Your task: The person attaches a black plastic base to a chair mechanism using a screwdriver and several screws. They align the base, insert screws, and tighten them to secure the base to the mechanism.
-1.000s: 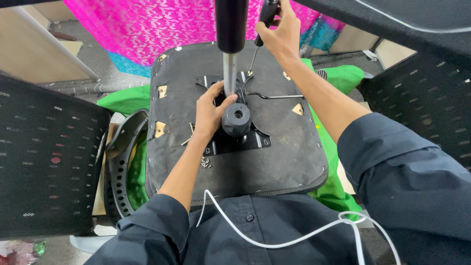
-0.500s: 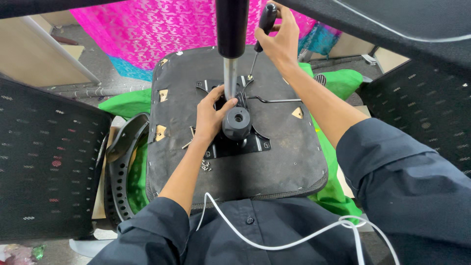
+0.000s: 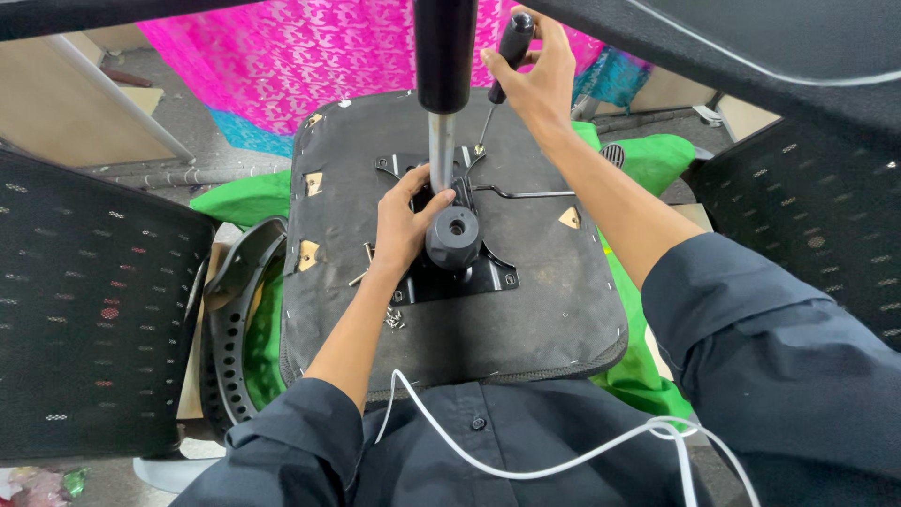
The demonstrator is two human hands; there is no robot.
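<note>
1. One screwdriver (image 3: 502, 70) was in use: the right hand (image 3: 537, 80) was wrapped around its black handle, and its thin shaft slanted down and to the left below that grip, the tip resting at the far edge of the black metal mechanism plate (image 3: 450, 268).
2. To drive that screw well, in my judgement, the shaft needed to stand more in line with the screw, with pressure kept straight down so the tip would not skip out.
3. One left hand (image 3: 405, 225) lay on the plate nearer the person than the right grip, fingers curled against the base of the steel column (image 3: 439, 150). Whether they pinched anything small I could not tell. It steadied the plate, which seemed sensible while turning.
4. One black knob (image 3: 454, 235) sat just beside the left hand's fingers.
5. One upturned seat pad (image 3: 554, 310) carried the plate, and one bent wire lever (image 3: 521, 193) ran toward the right from it.
6. Several loose screws (image 3: 394, 319) lay by the left wrist; their number was too small to count surely.
7. Two mesh panels (image 3: 84, 319) flanked the seat, and one white cable (image 3: 526, 465) crossed the dark shirt.
</note>
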